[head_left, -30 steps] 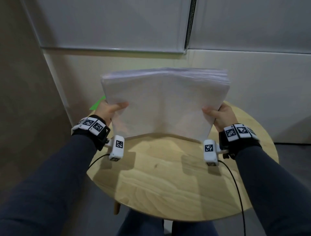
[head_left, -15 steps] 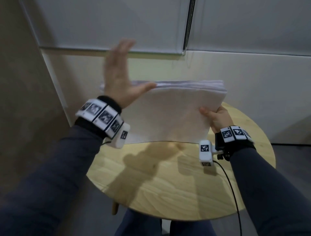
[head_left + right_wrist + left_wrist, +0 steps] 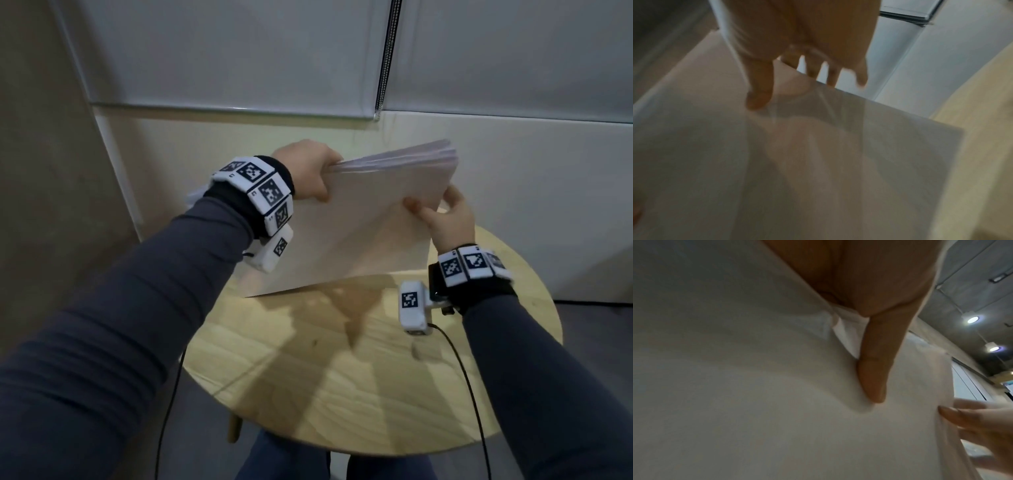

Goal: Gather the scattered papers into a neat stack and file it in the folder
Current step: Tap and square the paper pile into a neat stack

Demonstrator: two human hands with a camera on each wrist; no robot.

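Note:
A thick stack of white papers (image 3: 359,226) stands tilted on its lower edge above the round wooden table (image 3: 342,377). My left hand (image 3: 323,180) grips the stack's upper left corner, thumb on the near face. In the left wrist view the thumb (image 3: 873,369) presses the top sheet (image 3: 735,394). My right hand (image 3: 432,207) pinches the right edge. In the right wrist view its thumb (image 3: 758,97) lies on the front sheet (image 3: 777,162) with the fingers behind the edge. No folder is in view.
The table's light wood top (image 3: 982,146) shows below and to the right of the stack. A pale wall panel (image 3: 513,205) and a lowered blind (image 3: 222,51) stand close behind. Cables (image 3: 469,394) hang from both wrists.
My left hand let go of the stack's left edge, rose open, then came down and took the upper left corner. The stack has tilted, with its top right corner higher. The right hand kept its hold.

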